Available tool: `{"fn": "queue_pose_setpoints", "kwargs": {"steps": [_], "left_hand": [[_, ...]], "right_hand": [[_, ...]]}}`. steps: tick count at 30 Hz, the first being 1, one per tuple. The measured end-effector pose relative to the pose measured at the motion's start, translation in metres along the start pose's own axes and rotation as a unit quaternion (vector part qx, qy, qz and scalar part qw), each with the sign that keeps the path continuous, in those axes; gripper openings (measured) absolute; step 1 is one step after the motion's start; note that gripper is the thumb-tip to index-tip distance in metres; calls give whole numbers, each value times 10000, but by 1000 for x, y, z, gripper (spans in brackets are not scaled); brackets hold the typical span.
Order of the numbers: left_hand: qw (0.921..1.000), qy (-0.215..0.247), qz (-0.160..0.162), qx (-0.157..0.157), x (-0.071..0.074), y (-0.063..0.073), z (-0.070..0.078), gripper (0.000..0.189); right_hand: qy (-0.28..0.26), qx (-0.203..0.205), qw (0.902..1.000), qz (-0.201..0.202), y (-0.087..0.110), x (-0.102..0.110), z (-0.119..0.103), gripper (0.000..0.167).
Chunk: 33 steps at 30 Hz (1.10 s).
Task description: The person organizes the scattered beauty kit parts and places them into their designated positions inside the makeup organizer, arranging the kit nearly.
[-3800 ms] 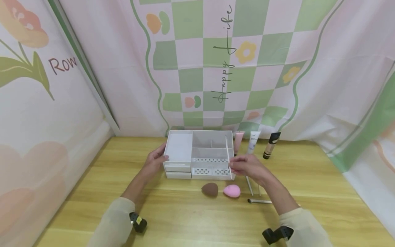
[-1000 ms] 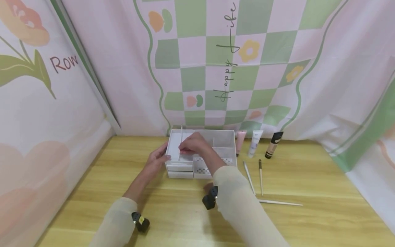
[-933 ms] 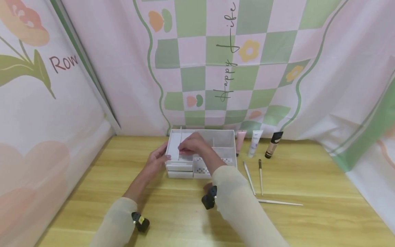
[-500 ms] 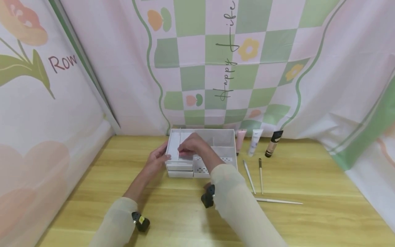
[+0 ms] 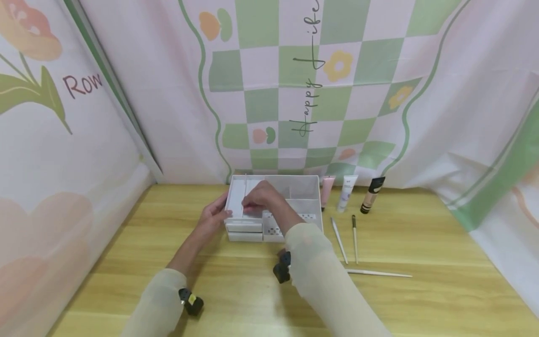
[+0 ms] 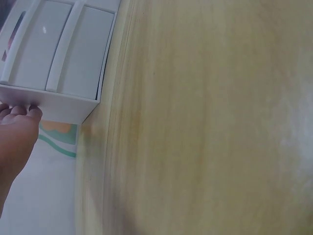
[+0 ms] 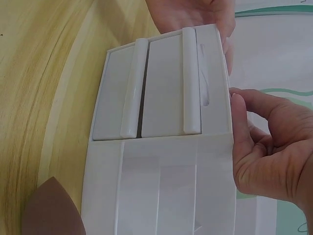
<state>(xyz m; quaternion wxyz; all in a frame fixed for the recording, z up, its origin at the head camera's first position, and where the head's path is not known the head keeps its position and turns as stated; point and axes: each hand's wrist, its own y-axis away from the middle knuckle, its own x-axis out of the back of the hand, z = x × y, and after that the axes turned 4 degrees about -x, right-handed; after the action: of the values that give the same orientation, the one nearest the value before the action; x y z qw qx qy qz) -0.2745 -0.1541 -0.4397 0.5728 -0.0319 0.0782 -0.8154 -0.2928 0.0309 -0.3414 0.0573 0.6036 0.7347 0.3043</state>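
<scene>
A white makeup organizer (image 5: 248,228) stands near the back of the table, with two small drawers at its left and divided compartments at its right. My left hand (image 5: 212,219) grips its left side, thumb at the front top corner; the fingers lie along the side wall in the left wrist view. Over the flat top (image 5: 236,199) of the drawer section, my right hand (image 5: 262,194) pinches a thin white strip (image 5: 245,185). This strip runs front to back and looks like a line from above. In the right wrist view the thumb (image 7: 241,120) and forefinger meet at the organizer's top edge.
Right of the organizer stand a pink tube (image 5: 327,192), a white tube (image 5: 347,193) and a black-capped tube (image 5: 372,195). Three slim brushes, one dark-tipped (image 5: 355,241), lie before them. A brown makeup sponge (image 7: 51,210) sits in front of the organizer, mostly hidden by the right arm in the head view.
Since the oldest frame, my right hand has carried the thin strip leftward across the organizer to the drawer section's top. During the last second it has shifted slightly left. My left hand keeps its grip.
</scene>
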Motion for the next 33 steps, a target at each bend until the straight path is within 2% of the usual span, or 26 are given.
{"fn": "queue_pose_setpoints", "kwargs": {"steps": [5, 8, 15, 25, 33], "left_hand": [[10000, 49, -29, -65, 1, 0, -1, 68], [9999, 84, -52, -77, 1, -1, -2, 68], [10000, 35, -57, -66, 1, -1, -2, 69], [9999, -99, -29, 40, 0, 0, -1, 68], [9997, 212, -155, -9, -1, 2, 0, 68]], "right_hand": [[257, 53, 9997, -3, 1, 0, 0, 27], [227, 43, 9997, 2, 1, -1, -1, 29], [549, 231, 9979, 239, 1, -4, 1, 29], [412, 293, 9984, 271, 0, -5, 4, 27], [323, 249, 9991, 129, -2, 0, 5, 27]]}}
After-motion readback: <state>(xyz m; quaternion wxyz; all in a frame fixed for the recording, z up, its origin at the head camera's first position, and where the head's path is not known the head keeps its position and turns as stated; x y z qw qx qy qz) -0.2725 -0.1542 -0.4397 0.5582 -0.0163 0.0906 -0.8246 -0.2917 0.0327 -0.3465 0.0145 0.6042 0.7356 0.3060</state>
